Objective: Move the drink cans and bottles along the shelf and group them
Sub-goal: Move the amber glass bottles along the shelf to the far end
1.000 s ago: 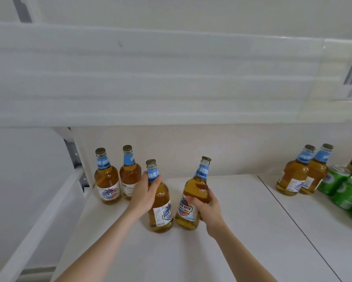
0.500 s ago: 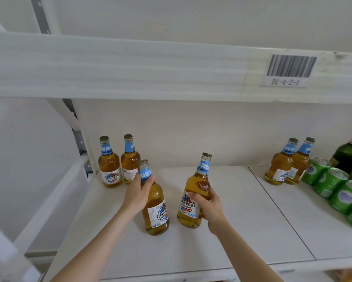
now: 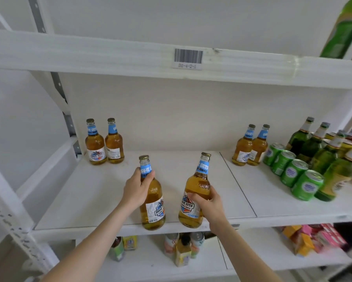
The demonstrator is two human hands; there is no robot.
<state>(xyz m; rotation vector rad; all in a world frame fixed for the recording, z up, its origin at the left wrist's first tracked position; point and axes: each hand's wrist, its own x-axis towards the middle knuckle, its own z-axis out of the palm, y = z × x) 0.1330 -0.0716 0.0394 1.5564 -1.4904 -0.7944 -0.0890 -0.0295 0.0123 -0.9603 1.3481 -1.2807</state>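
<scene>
1 wide-angle head camera faces the white middle shelf (image 3: 93, 200) from near its front edge, looking forward and down. The upper shelf (image 3: 89, 51) crosses high; the lower shelf (image 3: 150, 267) shows beneath.

L hand (image 3: 137, 191) & R hand (image 3: 208, 204) both bare, w/ slim bare forearms (image 3: 93, 241) to frame edge.

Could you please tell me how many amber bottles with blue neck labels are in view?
6 bottles: two at the back left, one in the left hand, one in the right hand, two beside the green cans. Others may be hidden far right.
</scene>
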